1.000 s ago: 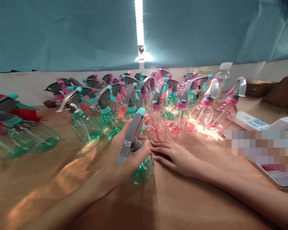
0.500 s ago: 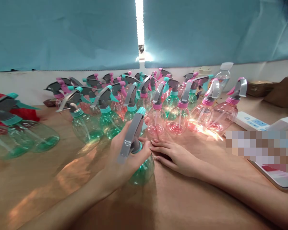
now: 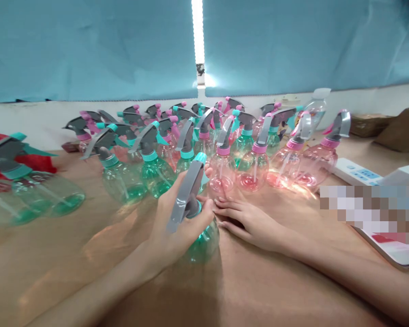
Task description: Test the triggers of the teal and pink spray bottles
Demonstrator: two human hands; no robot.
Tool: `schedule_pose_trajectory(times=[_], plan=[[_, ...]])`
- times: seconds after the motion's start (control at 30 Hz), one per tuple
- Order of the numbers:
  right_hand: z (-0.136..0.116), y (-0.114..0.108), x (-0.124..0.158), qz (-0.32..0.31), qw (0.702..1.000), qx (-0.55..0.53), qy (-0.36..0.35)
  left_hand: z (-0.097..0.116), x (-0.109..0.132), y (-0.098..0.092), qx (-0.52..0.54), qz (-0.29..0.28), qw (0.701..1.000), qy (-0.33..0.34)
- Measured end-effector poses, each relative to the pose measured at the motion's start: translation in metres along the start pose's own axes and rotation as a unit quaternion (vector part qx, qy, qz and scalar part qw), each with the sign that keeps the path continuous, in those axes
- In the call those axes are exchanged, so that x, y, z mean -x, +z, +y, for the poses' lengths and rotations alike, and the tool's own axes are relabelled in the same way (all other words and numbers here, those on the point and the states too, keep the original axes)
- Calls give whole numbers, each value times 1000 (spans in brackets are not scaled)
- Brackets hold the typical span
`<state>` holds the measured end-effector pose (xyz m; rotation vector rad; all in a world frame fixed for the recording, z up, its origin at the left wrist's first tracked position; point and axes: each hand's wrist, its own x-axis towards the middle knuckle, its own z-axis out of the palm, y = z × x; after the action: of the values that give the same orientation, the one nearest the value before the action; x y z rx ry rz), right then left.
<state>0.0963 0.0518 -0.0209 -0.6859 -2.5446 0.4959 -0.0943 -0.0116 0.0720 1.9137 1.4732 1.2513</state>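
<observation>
My left hand (image 3: 177, 218) is wrapped round the neck of a green spray bottle (image 3: 204, 243), which has a grey trigger head and a turquoise nozzle. The bottle stands upright on the brown table, partly covered by the fingers. Just to its right, my right hand (image 3: 252, 225) rests on the tabletop with fingers stretched toward the bottle, holding nothing. Whether its fingertips touch the bottle is unclear. Behind both hands stand a clear pink spray bottle (image 3: 222, 175) and another green spray bottle (image 3: 157, 175).
Several more pink and green spray bottles fill the back of the table (image 3: 266, 290). On the right are a white power strip (image 3: 357, 172), a phone-like slab (image 3: 395, 250) and a brown box (image 3: 400, 129). A capped clear bottle (image 3: 316, 109) stands behind. Red material (image 3: 37, 162) lies at left.
Both hands and the bottles keep their places. Only the orange light patch on the table at left looks fainter.
</observation>
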Motion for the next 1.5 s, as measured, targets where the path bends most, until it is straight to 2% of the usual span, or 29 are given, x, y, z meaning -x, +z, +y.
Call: schedule_pose_trajectory(times=[0.67,1.03,1.3,1.5], plan=[[-1,0,-1,-1,1000,7,-3,-1,-1,0,-33,16,999,1],[-3,-2,-1,-5,1000,14,-1,7,-2,-5,-4,-19,1000,-15],[-2,-1,0,-4,1000,8,0,11,-5,-7,-56,-17,998,-18],[-2,-2,0,-2,1000,0,-2,20,-6,-8,-12,-15,1000,-22]])
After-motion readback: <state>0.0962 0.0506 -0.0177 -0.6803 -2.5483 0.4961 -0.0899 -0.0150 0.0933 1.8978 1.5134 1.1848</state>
